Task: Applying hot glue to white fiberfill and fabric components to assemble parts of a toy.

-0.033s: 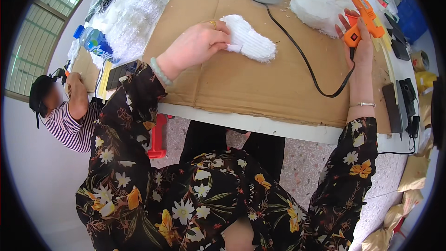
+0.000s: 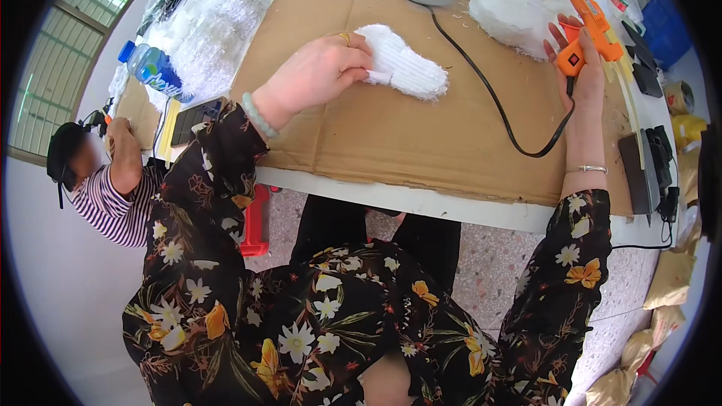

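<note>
In the upper middle of the frame, the left hand is pinching a white cloth at its left edge, with fingers nearly closed. The cloth is showing over brown cardboard; whether it is fully touching, I cannot tell well. At upper right, the right hand is holding an orange glue gun with loosely curled fingers.

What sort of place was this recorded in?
Most likely a small craft workshop. The right hand holds an orange glue gun, the left hand pinches a white ribbed piece over cardboard, and white fluffy material is heaped on the left.
</note>
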{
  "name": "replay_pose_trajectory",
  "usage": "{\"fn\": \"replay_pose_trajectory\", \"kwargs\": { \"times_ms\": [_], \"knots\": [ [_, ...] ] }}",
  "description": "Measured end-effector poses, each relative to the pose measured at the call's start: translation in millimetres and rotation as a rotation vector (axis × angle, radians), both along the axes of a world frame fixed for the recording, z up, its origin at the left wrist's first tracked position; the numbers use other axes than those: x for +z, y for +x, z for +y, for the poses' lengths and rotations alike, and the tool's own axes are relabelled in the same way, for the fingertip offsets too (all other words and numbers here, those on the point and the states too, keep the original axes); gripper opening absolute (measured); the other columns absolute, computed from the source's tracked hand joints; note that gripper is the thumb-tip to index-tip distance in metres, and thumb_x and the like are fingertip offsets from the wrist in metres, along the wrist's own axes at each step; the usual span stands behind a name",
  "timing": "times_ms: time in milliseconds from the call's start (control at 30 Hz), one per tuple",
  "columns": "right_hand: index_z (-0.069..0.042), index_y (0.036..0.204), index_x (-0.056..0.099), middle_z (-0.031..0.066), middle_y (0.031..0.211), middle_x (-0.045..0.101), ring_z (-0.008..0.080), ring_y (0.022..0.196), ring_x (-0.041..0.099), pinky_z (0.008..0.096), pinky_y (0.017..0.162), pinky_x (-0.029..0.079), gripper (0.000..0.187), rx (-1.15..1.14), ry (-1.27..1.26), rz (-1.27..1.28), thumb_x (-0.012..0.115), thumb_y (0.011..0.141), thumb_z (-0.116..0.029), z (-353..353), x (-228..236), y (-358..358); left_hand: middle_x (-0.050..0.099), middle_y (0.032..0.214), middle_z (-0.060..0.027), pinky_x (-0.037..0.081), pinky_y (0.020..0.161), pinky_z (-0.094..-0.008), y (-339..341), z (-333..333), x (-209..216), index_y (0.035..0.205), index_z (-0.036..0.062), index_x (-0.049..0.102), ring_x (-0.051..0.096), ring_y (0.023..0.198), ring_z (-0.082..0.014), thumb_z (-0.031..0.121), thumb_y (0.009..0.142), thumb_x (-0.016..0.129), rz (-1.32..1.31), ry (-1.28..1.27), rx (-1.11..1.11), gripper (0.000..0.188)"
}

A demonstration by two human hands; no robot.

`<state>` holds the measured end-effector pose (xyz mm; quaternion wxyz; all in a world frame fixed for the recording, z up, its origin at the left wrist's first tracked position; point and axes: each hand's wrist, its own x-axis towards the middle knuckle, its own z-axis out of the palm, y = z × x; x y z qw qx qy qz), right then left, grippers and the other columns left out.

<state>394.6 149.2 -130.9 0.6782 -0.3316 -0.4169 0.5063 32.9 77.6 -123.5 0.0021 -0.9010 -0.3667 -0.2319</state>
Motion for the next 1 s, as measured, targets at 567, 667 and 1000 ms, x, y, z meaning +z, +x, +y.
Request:
{"fn": "replay_pose_trajectory", "kwargs": {
  "times_ms": [567,667,1000],
  "knots": [
    [-0.006,0.123,0.052,0.0103,0.117,0.06,0.0165,0.103,0.057,0.0275,0.083,0.045,0.038,0.01,0.061,-0.054,0.051,0.093,-0.029,0,10,10,0.062,0.069,-0.01,0.048,0.061,-0.0373,75,-7,1,0.08,0.0056,0.066,0.06,0.067,-0.0286,0.03,0.076,0.07,-0.022,-0.03,0.137,0.025],
    [-0.007,0.124,0.051,0.011,0.117,0.06,0.018,0.106,0.056,0.0285,0.084,0.045,0.039,0.047,0.032,-0.015,0.052,0.092,-0.03,-10,11,6,0.064,0.073,-0.0099,0.049,0.063,-0.0337,70,2,-7,0.087,0.0029,0.067,0.061,0.065,-0.0239,0.023,0.081,0.065,-0.238,-0.425,0.183,0.021],
    [-0.002,0.127,0.046,0.0183,0.125,0.052,0.0285,0.113,0.053,0.0481,0.091,0.048,0.045,0.37,0.044,0.059,0.051,0.093,-0.03,-87,22,-110,0.062,0.077,0.0003,0.045,0.061,-0.022,14,-22,-27,0.094,-0.0002,0.066,0.053,0.068,-0.0055,0.016,0.088,0.06,-0.542,-0.667,0.309,0.018]
  ]
}}
